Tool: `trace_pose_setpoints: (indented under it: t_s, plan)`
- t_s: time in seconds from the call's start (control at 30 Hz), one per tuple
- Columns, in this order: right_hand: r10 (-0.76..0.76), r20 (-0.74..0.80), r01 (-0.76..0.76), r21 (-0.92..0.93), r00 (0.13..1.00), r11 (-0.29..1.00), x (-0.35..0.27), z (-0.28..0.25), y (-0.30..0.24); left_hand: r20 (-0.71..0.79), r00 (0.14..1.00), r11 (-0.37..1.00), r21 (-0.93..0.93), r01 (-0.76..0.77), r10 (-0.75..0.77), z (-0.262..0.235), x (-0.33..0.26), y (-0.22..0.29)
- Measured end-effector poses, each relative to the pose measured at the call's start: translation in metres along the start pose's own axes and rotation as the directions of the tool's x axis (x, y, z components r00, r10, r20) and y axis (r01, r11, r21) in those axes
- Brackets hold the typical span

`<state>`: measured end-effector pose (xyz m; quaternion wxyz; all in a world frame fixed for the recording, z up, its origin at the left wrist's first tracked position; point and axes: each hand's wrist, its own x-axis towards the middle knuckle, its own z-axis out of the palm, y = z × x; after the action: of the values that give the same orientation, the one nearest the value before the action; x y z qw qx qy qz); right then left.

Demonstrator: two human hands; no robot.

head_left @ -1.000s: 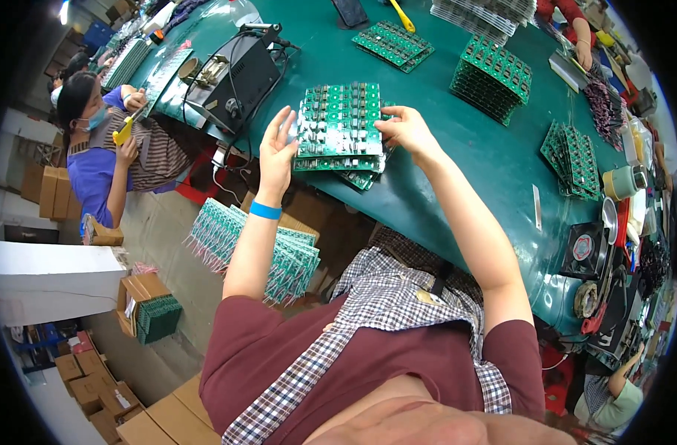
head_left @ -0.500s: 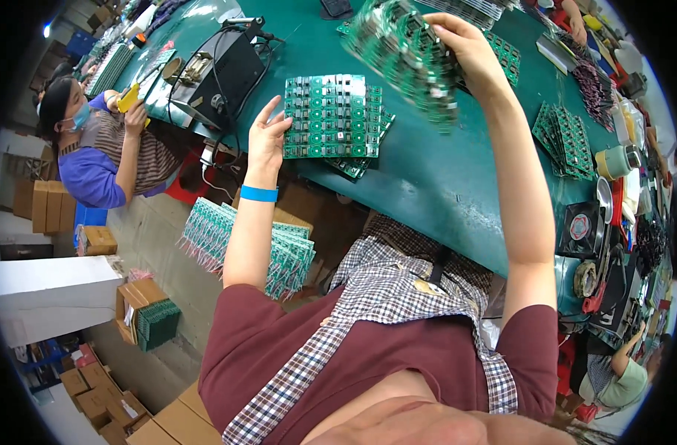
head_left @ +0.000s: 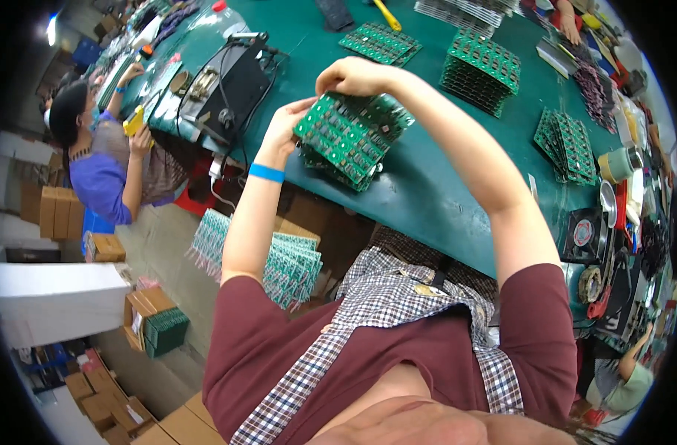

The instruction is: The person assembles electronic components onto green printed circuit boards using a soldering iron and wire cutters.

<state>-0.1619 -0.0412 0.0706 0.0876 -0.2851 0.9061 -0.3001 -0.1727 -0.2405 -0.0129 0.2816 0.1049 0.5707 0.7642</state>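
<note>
Both hands up over the near edge of the green surface (head_left: 427, 185), gripping one stack of green circuit boards (head_left: 349, 133). Left hand (head_left: 286, 126) closed on the stack's left edge, blue wristband below it. Right hand (head_left: 357, 74) clamped over the far top edge. Stack tilted, lifted just above a second pile of boards (head_left: 331, 169) lying on the surface. More board stacks far right (head_left: 481, 70) and far centre (head_left: 379, 43); black machine with cables (head_left: 223, 93) far left. Another person in purple (head_left: 101, 174) sits at left. Boards in a box (head_left: 279, 259) under the surface edge.

Risk: stack is loose and tilted, held only by its edges, so boards could fan out or slide off toward the floor. Component pins may snag the pile beneath.
</note>
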Motion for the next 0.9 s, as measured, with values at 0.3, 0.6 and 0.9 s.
trace_pose_setpoints:
  t_s: [0.3,0.6,0.9]
  plan:
    - [-0.223,-0.487,0.165,-0.159,0.845,0.973,-0.029,0.013,0.011,-0.231,0.956,0.848,0.53,-0.031,0.18,0.012,-0.033,0.016]
    - [0.334,-0.87,-0.828,-0.136,0.362,0.543,-0.216,-0.124,0.173,0.098,0.809,0.609,0.607,-0.51,0.58,0.144,-0.073,0.018]
    - [0.525,-0.623,-0.691,-0.035,0.58,0.722,-0.207,-0.131,0.194,0.321,0.912,0.893,0.283,-0.349,0.255,0.226,-0.035,-0.055]
